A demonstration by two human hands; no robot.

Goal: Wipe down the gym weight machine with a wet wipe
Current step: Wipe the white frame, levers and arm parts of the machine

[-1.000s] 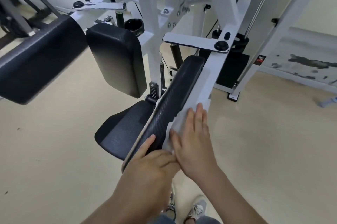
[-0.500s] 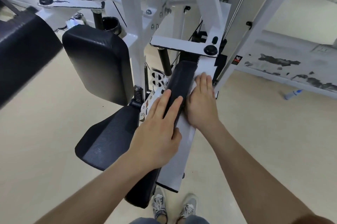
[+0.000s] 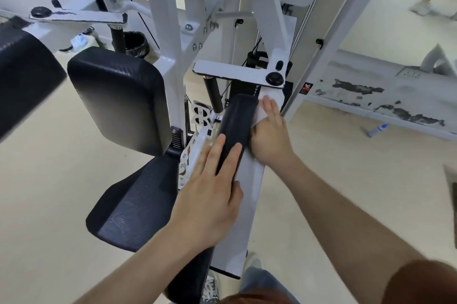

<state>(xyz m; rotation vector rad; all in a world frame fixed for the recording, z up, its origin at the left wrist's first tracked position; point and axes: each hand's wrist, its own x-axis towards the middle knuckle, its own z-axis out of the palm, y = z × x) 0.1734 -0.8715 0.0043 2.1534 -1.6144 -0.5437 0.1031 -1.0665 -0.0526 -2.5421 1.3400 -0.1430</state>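
Wipe (image 3: 259, 114) under right hand (image 3: 270, 138) (black pad (image 3: 236, 125) just beside).

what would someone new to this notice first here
Two bare hands meet mid-frame on the machine: the right hand presses a white wet wipe against the white bar, beside a narrow black arm pad. The left hand lies flat across that pad, nearer the camera. To the left, a large black back pad stands above a textured black seat.
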